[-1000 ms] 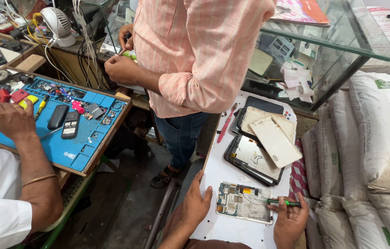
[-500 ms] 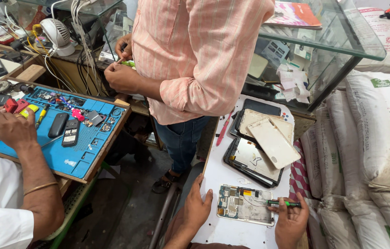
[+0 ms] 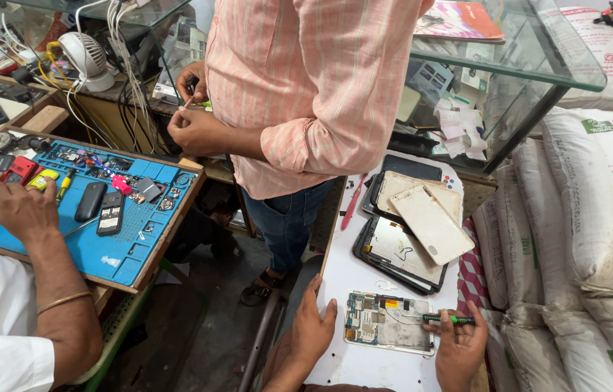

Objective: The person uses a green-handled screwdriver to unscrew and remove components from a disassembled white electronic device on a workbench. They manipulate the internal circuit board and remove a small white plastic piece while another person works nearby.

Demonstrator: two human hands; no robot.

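An opened phone [image 3: 388, 332] with its circuit board showing lies on a white board [image 3: 350, 272] in front of me. My left hand [image 3: 311, 329] rests flat on the board, its thumb touching the phone's left edge. My right hand [image 3: 459, 347] grips a small green-handled screwdriver [image 3: 446, 318], whose tip points left onto the phone's upper right part. Beyond the phone lies a stack of phone frames and back covers [image 3: 409, 226], and a red pen-like tool [image 3: 354, 200] lies to their left.
A person in a striped orange shirt [image 3: 306, 87] stands at the board's far left, by a glass counter [image 3: 509, 65]. At left another person's hands [image 3: 16, 210] work over a blue mat [image 3: 114, 250] with phones and parts. White sacks [image 3: 597, 218] are stacked at right.
The view has shifted slightly. My hands stay on the phone and the screwdriver. The person at the blue mat has moved their hands a little.
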